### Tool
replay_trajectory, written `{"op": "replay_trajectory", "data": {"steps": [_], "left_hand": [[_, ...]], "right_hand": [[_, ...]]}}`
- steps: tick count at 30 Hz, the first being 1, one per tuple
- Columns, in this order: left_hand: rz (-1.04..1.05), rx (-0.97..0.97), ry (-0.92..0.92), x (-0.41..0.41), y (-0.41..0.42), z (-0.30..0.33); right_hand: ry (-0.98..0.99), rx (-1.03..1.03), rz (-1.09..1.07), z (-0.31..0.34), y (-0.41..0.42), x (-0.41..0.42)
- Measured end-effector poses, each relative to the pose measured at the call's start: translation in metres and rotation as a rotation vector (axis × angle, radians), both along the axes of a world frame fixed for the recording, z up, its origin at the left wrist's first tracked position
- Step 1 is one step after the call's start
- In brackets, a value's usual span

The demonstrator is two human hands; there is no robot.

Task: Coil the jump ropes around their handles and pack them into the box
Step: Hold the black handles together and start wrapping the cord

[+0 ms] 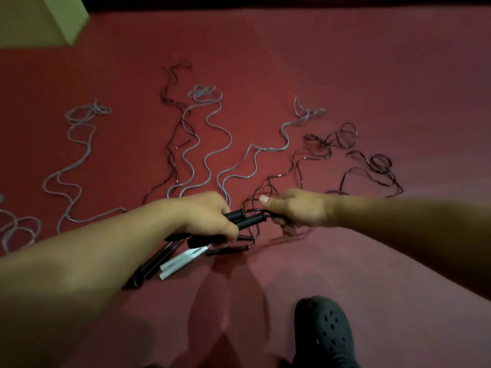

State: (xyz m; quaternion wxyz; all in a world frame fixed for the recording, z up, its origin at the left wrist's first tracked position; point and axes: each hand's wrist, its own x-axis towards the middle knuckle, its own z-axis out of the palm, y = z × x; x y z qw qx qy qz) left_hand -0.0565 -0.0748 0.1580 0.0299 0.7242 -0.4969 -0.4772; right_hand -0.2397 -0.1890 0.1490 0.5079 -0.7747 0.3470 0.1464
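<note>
Red carpet (292, 62) fills the view, and at its centre a pair of black handles (243, 218) is gripped tightly by the left hand (204, 216), apparently so that they stay together as a core for winding. Just to three o'clock, the dark rope (268, 185) is pinched by the right hand (295, 208), probably to feed loops on. At six o'clock more handles (183, 258), black and white, lie bunched. Toward twelve, grey ropes (207, 144) and dark ropes (372, 166) are spread uncoiled. At ten o'clock a box (39, 19) may be seen. A black shoe (326, 330) sits at five.
</note>
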Motion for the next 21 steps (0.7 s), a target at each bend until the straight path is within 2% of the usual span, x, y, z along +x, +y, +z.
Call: {"op": "replay_trajectory", "data": {"steps": [2, 5, 8, 11, 14, 18, 21], "left_hand": [[0.048, 0.002, 0.024, 0.002, 0.014, 0.02], [0.113, -0.039, 0.055, -0.003, 0.033, 0.056], [0.169, -0.195, 0.035, -0.008, 0.049, 0.095], [0.257, -0.359, 0.132, -0.013, 0.067, 0.126], [0.279, -0.411, 0.245, -0.025, 0.083, 0.145], [0.273, -0.422, 0.265, -0.043, 0.092, 0.157], [0.356, -0.483, 0.249, -0.044, 0.104, 0.165]], "right_hand": [[-0.049, 0.015, -0.042, 0.029, 0.014, -0.003], [-0.086, -0.129, -0.052, 0.072, 0.029, -0.014], [-0.177, -0.195, -0.124, 0.109, 0.042, -0.026], [-0.366, -0.146, -0.245, 0.139, 0.055, -0.028], [-0.499, -0.092, -0.31, 0.162, 0.067, -0.022], [-0.643, 0.009, -0.316, 0.174, 0.089, -0.003], [-0.79, 0.119, -0.314, 0.175, 0.1, 0.009]]}}
